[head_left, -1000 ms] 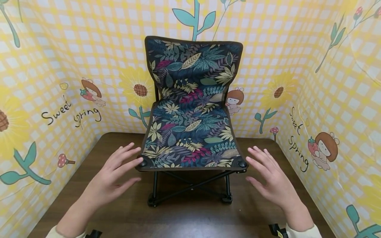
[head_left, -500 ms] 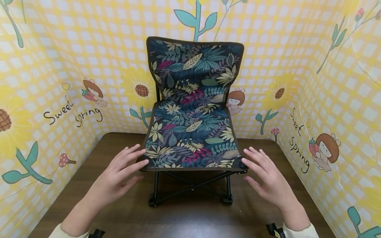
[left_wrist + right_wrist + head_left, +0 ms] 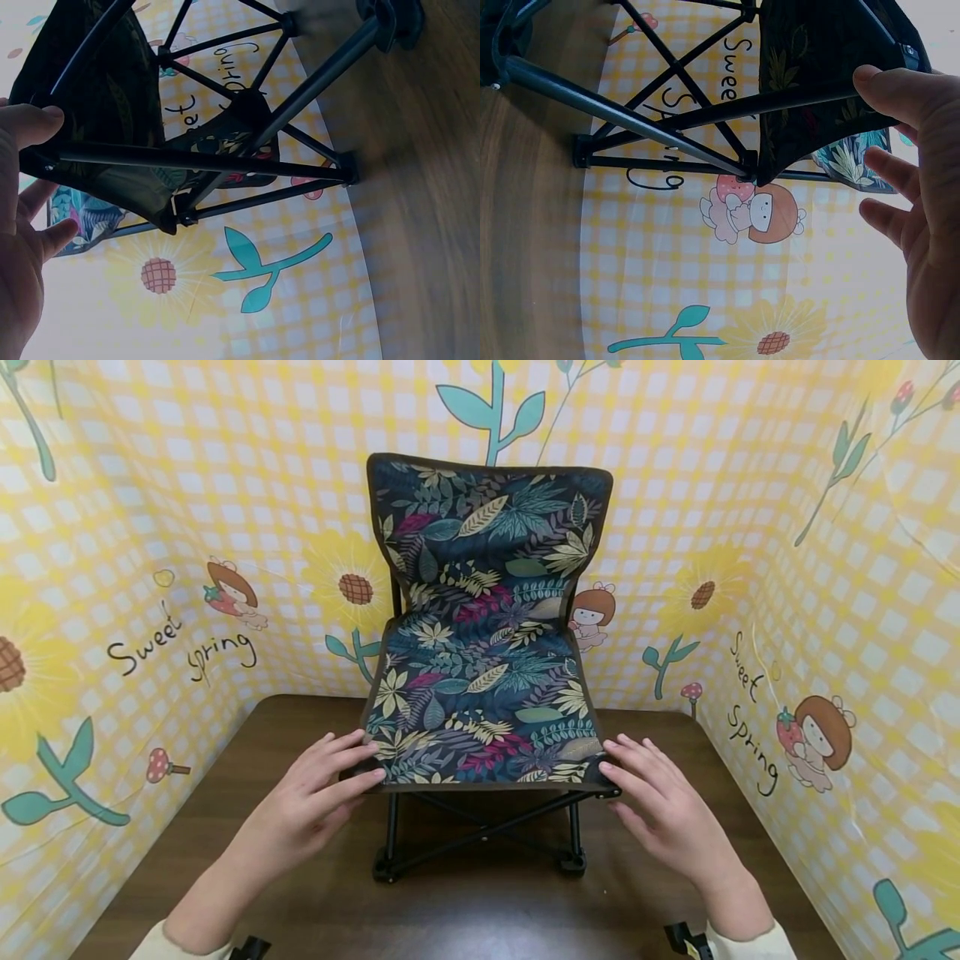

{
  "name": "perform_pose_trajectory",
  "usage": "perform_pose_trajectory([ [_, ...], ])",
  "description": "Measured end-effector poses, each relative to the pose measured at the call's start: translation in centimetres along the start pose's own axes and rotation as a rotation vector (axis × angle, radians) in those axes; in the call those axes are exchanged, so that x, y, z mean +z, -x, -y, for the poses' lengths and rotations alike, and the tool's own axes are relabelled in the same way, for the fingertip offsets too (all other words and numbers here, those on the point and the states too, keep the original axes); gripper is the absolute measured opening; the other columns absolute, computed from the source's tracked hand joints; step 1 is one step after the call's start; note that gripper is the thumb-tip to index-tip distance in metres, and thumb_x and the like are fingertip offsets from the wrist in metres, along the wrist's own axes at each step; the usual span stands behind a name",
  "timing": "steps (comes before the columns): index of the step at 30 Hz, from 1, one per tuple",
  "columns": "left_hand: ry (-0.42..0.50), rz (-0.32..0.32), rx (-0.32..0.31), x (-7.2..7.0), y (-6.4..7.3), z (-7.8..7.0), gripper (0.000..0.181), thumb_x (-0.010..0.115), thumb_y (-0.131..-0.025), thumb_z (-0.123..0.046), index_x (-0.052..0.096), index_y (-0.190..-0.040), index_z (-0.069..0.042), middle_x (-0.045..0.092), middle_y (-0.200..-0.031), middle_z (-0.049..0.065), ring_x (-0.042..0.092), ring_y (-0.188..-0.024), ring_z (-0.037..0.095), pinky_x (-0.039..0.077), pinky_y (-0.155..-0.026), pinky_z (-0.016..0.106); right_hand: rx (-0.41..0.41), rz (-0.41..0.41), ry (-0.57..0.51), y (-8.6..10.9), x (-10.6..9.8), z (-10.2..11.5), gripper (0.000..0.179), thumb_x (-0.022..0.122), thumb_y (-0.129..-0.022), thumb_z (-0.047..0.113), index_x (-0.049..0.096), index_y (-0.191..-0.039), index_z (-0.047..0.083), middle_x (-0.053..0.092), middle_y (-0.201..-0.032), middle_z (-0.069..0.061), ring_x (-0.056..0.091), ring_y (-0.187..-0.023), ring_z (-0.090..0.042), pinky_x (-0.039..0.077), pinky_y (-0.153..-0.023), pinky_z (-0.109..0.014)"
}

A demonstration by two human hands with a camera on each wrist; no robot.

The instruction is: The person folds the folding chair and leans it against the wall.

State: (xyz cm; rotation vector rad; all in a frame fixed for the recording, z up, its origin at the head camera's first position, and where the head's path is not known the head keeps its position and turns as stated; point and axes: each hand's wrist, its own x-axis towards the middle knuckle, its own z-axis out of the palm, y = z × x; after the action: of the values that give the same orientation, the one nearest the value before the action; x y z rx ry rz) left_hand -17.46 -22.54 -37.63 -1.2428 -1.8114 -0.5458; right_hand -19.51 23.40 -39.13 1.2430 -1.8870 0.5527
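A small folding chair (image 3: 487,672) stands unfolded on a brown table, its dark fabric printed with leaves and its thin black legs crossed. My left hand (image 3: 307,797) holds the seat's front left corner, fingertips on top and thumb below the edge. Across from it, my right hand (image 3: 671,806) holds the front right corner the same way. In the left wrist view the left thumb (image 3: 34,124) lies against the corner beside a leg tube. The right thumb (image 3: 885,86) meets the end of a leg tube in the right wrist view. Both hands cover their corners.
The brown tabletop (image 3: 480,918) spreads in front of the chair and to both sides. A yellow checked cloth (image 3: 285,468) with sunflowers and cartoon girls walls in the back and both sides closely. Black wrist-camera mounts show at both cuffs.
Both hands have moved inward, from just beside the seat's front corners to over them, and now hold them. The chair has stayed in place.
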Motion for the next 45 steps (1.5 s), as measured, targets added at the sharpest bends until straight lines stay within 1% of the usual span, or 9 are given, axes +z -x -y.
perform_pose_trajectory([
  [9, -0.017, 0.008, 0.012, 0.2, -0.2, -0.1, 0.029, 0.046, -0.101, -0.014, 0.07, -0.114, -0.004, 0.063, -0.119, 0.025, 0.054, -0.12, 0.041, 0.026, -0.116, 0.047, -0.029, -0.018, 0.022, -0.3, 0.3, 0.3, 0.034, 0.055, -0.099, 0.023, 0.065, -0.12, -0.001, 0.06, -0.126, -0.026, 0.053, -0.122, -0.041, 0.029, -0.115, -0.046],
  [15, -0.025, 0.019, 0.008, 0.2, 0.0, -0.2, 0.03, 0.045, -0.102, -0.015, 0.07, -0.114, -0.004, 0.065, -0.118, 0.022, 0.055, -0.119, 0.039, 0.026, -0.116, 0.046, -0.036, -0.028, 0.038, -0.4, 0.4, 0.4, 0.031, 0.052, -0.1, 0.021, 0.067, -0.118, 0.001, 0.062, -0.124, -0.024, 0.056, -0.118, -0.041, 0.031, -0.115, -0.045],
  [18, -0.03, 0.021, 0.004, 0.1, -0.1, -0.2, 0.03, 0.045, -0.102, -0.014, 0.07, -0.114, -0.004, 0.065, -0.118, 0.021, 0.056, -0.118, 0.039, 0.028, -0.116, 0.046, -0.043, -0.035, 0.05, -0.5, 0.5, 0.4, 0.031, 0.051, -0.101, 0.021, 0.068, -0.117, 0.001, 0.062, -0.123, -0.023, 0.057, -0.117, -0.041, 0.033, -0.113, -0.047],
  [24, -0.048, -0.007, 0.021, -0.2, -0.3, -0.3, 0.027, 0.048, -0.102, -0.015, 0.071, -0.112, -0.005, 0.067, -0.116, 0.019, 0.059, -0.111, 0.041, 0.034, -0.113, 0.045, -0.069, -0.064, 0.046, -0.9, 0.6, 0.6, 0.027, 0.051, -0.1, 0.015, 0.069, -0.114, 0.001, 0.064, -0.121, -0.023, 0.059, -0.112, -0.042, 0.04, -0.106, -0.051],
  [31, -0.075, -0.019, 0.027, -0.1, -0.4, -0.4, 0.027, 0.048, -0.102, -0.014, 0.071, -0.112, -0.005, 0.067, -0.116, 0.018, 0.061, -0.108, 0.041, 0.037, -0.111, 0.045, -0.1, -0.102, 0.035, -1.5, 0.9, 0.8, 0.024, 0.05, -0.099, 0.009, 0.071, -0.108, 0.0, 0.066, -0.115, -0.023, 0.061, -0.108, -0.042, 0.043, -0.103, -0.05],
  [35, -0.083, -0.029, 0.035, 0.0, -0.4, -0.4, 0.027, 0.048, -0.101, -0.012, 0.071, -0.112, -0.004, 0.067, -0.116, 0.019, 0.061, -0.108, 0.041, 0.038, -0.109, 0.045, -0.116, -0.12, 0.028, -1.7, 1.0, 0.8, 0.023, 0.051, -0.098, 0.006, 0.071, -0.106, -0.001, 0.068, -0.112, -0.023, 0.063, -0.105, -0.042, 0.043, -0.104, -0.048],
  [40, -0.097, -0.03, 0.037, 0.1, -0.5, -0.5, 0.027, 0.048, -0.101, -0.012, 0.071, -0.112, -0.004, 0.068, -0.115, 0.019, 0.061, -0.107, 0.041, 0.039, -0.108, 0.046, -0.119, -0.125, 0.026, -1.7, 1.1, 0.8, 0.023, 0.051, -0.097, 0.005, 0.072, -0.106, -0.001, 0.068, -0.111, -0.022, 0.063, -0.104, -0.043, 0.043, -0.104, -0.048],
  [45, -0.111, -0.047, 0.055, 0.3, -0.6, -0.5, 0.026, 0.049, -0.101, -0.011, 0.072, -0.111, -0.004, 0.068, -0.114, 0.019, 0.062, -0.105, 0.042, 0.04, -0.107, 0.047, -0.138, -0.136, 0.036, -1.8, 1.2, 0.9, 0.022, 0.052, -0.097, 0.006, 0.071, -0.105, -0.001, 0.068, -0.109, -0.023, 0.064, -0.101, -0.044, 0.046, -0.1, -0.05],
])
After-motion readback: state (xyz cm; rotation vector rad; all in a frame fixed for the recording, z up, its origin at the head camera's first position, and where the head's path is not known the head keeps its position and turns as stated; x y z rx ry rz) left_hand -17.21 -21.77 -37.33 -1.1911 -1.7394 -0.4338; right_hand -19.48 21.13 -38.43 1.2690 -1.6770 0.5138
